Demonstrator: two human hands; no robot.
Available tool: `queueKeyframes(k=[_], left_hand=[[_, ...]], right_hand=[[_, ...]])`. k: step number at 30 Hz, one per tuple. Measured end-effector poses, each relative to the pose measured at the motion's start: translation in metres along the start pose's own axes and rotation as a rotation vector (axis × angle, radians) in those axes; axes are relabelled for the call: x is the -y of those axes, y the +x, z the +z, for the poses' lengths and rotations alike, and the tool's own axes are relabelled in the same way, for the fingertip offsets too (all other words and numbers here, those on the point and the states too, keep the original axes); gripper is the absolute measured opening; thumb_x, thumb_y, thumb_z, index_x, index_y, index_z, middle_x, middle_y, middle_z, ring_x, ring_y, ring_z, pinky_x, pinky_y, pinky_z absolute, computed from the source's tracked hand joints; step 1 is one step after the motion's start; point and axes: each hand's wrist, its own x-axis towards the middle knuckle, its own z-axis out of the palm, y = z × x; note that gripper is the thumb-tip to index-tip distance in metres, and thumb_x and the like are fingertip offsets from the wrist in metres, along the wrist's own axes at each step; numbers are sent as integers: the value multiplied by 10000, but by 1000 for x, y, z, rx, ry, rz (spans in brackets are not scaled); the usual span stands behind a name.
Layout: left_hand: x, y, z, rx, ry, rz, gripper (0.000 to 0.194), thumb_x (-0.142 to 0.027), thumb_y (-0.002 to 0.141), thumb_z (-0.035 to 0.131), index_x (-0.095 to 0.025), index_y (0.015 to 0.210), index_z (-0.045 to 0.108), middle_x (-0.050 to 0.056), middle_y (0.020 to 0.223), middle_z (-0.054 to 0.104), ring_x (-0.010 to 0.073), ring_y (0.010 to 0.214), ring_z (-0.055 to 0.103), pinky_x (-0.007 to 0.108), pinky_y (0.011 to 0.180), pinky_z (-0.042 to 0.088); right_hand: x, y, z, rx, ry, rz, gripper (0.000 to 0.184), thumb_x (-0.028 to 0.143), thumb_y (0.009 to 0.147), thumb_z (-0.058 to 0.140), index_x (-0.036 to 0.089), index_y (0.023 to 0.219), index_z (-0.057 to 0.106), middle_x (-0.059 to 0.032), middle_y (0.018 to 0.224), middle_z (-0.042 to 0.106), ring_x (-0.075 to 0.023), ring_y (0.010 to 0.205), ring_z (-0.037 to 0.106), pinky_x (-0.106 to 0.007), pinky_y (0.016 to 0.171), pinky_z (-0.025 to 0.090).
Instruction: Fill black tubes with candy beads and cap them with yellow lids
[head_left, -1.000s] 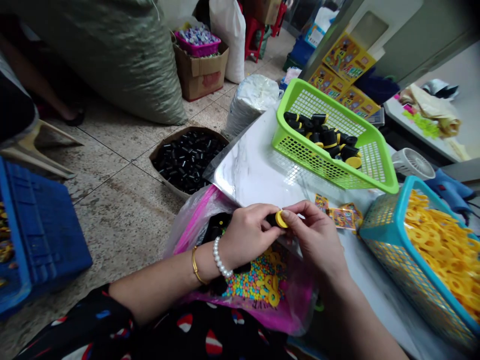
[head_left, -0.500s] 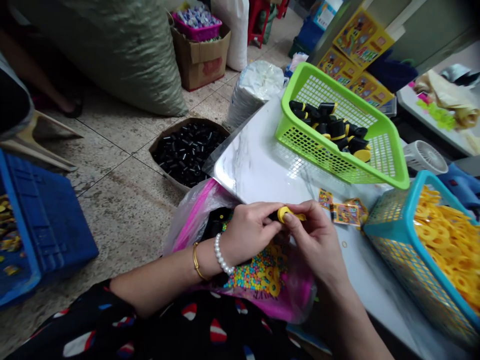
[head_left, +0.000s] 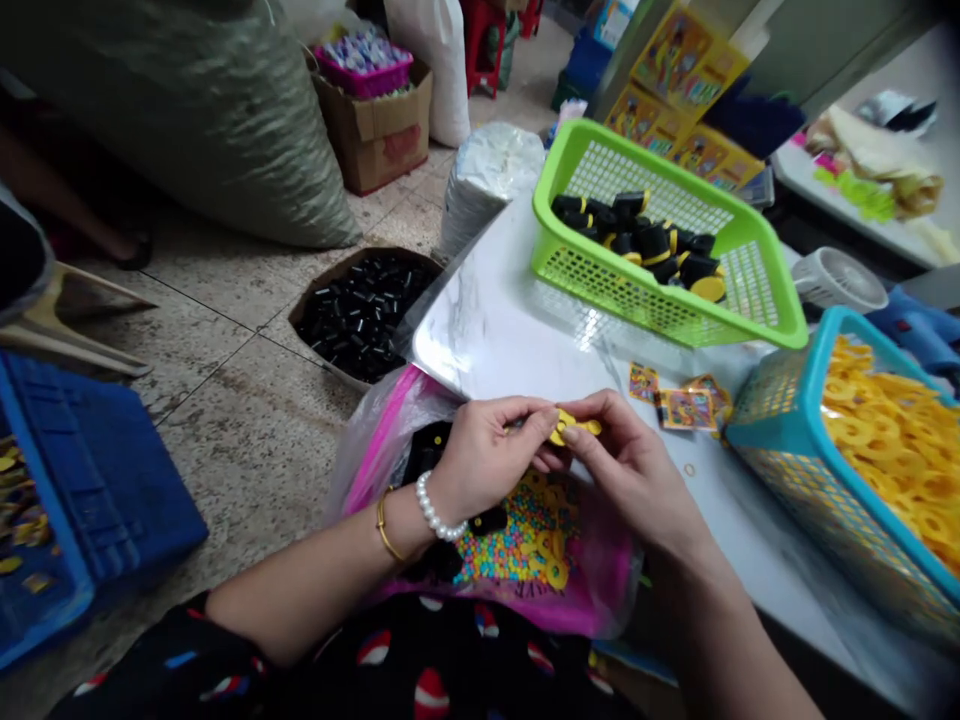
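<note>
My left hand [head_left: 484, 455] and my right hand [head_left: 626, 465] meet over the table edge, both pinched on a small black tube with a yellow cap [head_left: 570, 427]. The tube is mostly hidden inside my left fingers. Under my hands lies a pink plastic bag [head_left: 390, 440] with tiny coloured beads [head_left: 506, 545], yellow rings and black tubes. A green basket [head_left: 739, 320] of capped black tubes stands beyond, and a blue basket [head_left: 772, 440] of yellow rings [head_left: 892, 430] sits at the right.
Small printed stickers [head_left: 686, 405] lie on the white marble table [head_left: 495, 330]. On the floor are a cardboard box of black tubes [head_left: 360, 315], a blue crate [head_left: 82, 470], a large green sack [head_left: 187, 110] and a white fan [head_left: 836, 280].
The yellow cap has turned from facing me to lying flatter between my fingertips. My hands stay together while the view shifts slightly right and down.
</note>
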Motion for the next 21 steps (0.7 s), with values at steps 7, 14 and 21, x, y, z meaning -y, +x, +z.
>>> queueKeyframes(k=[7,14,21], left_hand=[[12,-6,-4,6,169,173,450,-338,836,679,-154,1225,549,87,962,719,119,629,713,185,568,588],[12,-4,-5,-30,332,361,314,-234,824,680,-176,1131,649,87,1056,676,80,605,684,173,556,576],[15,-1,-10,1,441,449,345,-254,832,694,-176,1164,642,78,1035,688,128,765,693,238,688,597]], right_hand=[[-6,-1,-3,-9,177,65,355,377,849,656,235,1158,556,9,840,583,-107,678,581,-237,641,511],[-15,8,-33,35,432,227,271,380,774,723,175,942,667,-14,735,657,-91,537,573,-210,486,472],[8,40,-26,335,230,229,339,355,694,799,177,778,523,76,566,512,-42,438,414,-151,402,304]])
